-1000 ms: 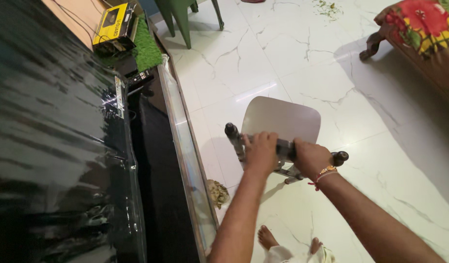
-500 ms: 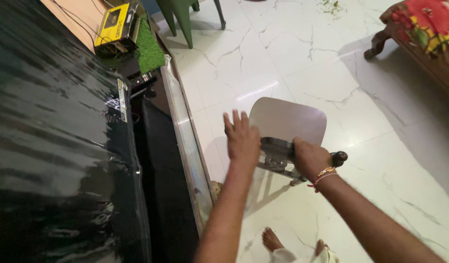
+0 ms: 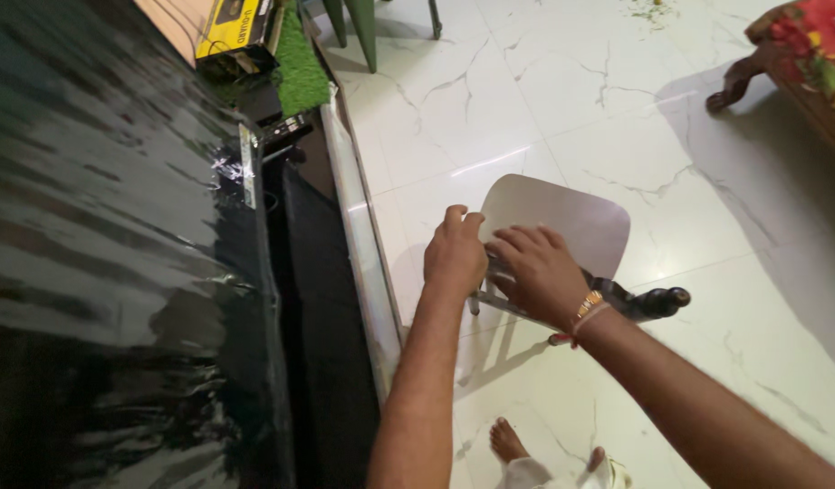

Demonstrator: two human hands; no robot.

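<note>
A small chair with a pale grey seat (image 3: 562,217) and a dark back rail ending in a black knob (image 3: 667,297) stands on the white marble floor, seen from above. My left hand (image 3: 454,255) is curled over the rail at the seat's left rear corner. Beside it, my right hand (image 3: 537,273), with a bracelet at the wrist, grips the middle of the rail, fingers spread towards the seat. Both hands hide most of the rail. The chair stands close to the glass-edged front of a low black stand (image 3: 368,263).
A big dark screen under shiny plastic film (image 3: 110,272) fills the left. A yellow box (image 3: 236,25) and green mat (image 3: 302,72) lie beyond it. Green chair legs (image 3: 363,23) stand at the top, a wooden sofa with red floral cushion (image 3: 798,54) top right. My bare foot (image 3: 508,444) is below.
My left hand, lifted open off the chair half a second ago, has come back down and closed on the rail. My right hand stayed on the chair.
</note>
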